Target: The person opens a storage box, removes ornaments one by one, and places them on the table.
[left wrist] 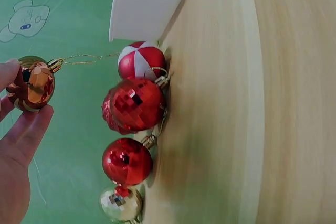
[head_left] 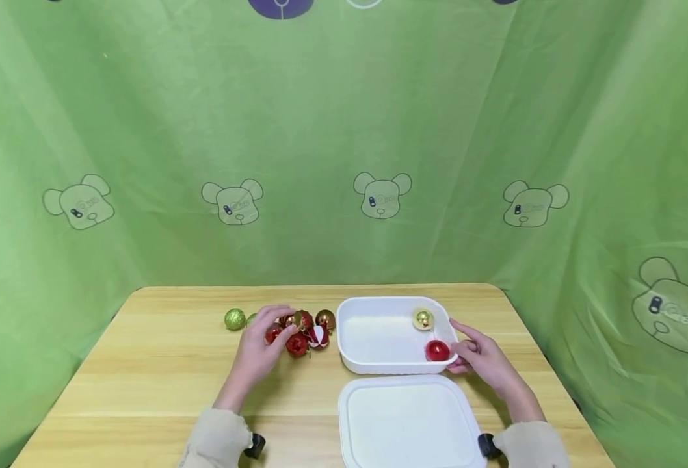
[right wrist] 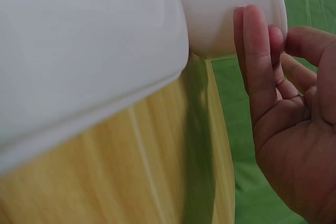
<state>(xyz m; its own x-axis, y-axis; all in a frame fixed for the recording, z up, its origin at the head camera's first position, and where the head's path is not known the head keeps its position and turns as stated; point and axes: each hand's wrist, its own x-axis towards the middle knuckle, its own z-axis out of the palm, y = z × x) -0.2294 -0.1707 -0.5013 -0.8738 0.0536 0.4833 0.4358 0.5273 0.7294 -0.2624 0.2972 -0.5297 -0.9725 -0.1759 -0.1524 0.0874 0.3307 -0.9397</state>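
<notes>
Boxed: gold bauble [head_left: 423, 319], red bauble [head_left: 437, 351], toward white box's [head_left: 379, 368] right corners | outside: loose baubles [head_left: 297, 346] near desk's [head_left: 139, 377] far edge | we pinch copper bauble [left wrist: 38, 85], left hand [head_left: 260, 339] half-curled | our right hand [head_left: 478, 357], fingers bent, grips box's right rim

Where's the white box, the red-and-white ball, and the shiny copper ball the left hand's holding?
White box [head_left: 379, 339]: head view, on its bare inside floor.
Red-and-white ball [left wrist: 140, 66]: left wrist view, on a white part.
Held copper ball [left wrist: 39, 86]: left wrist view, on its shiny side.
</notes>
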